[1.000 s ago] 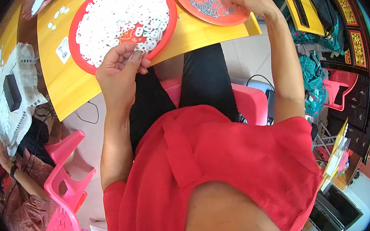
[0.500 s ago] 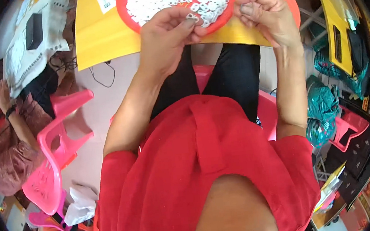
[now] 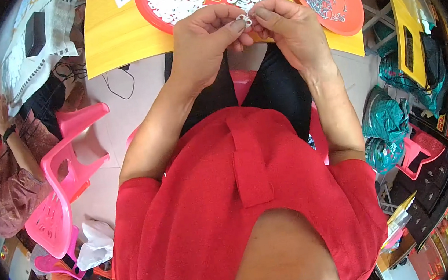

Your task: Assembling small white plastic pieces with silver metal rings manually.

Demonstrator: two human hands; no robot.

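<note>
My left hand (image 3: 204,39) and my right hand (image 3: 290,30) meet in front of me at the near edge of a yellow table (image 3: 117,37). Together their fingertips pinch a small white ring-shaped piece (image 3: 245,20). Just beyond them lies a red plate (image 3: 148,9) heaped with several small white pieces. To its right sits a second red plate (image 3: 349,12) holding thin grey metal bits and a few white pieces.
I sit on a pink plastic chair (image 3: 242,81). Another pink chair (image 3: 60,177) stands at my left, next to a seated person (image 3: 9,177). A white woven cloth with a black box (image 3: 36,34) lies at upper left. Teal bags (image 3: 389,124) pile up at right.
My right hand has left the right plate and come to meet the left hand. Both now pinch the small white piece at the table's near edge. The view has tilted downward.
</note>
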